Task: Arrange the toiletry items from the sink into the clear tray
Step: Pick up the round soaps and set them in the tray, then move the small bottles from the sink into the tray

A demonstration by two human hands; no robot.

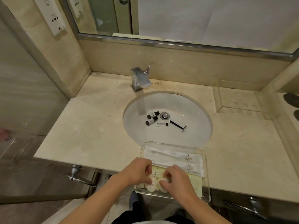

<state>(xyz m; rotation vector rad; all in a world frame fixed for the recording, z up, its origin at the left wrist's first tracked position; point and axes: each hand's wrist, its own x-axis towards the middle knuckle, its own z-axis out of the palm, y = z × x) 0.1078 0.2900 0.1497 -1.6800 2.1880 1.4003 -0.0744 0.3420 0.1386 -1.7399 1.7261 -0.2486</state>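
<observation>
A clear tray [206,173] sits at the counter's front edge, overhanging the sink. Inside lie white wrapped packets [176,157] and a pale yellow packet [159,169]. My left hand [139,171] pinches a round white soap [150,186] at the tray's near-left corner. My right hand [176,180] pinches a second round soap [163,185] beside it. In the white sink [194,117] lie two dark bottles [152,118], a small white tube [161,124] and a black razor [178,125].
A chrome faucet [140,78] stands behind the sink, and the drain plug [165,116] sits among the items. A second clear holder [237,101] rests at the counter's back right. A mirror and a wall socket are above. A towel bar [80,178] hangs below the counter's left front.
</observation>
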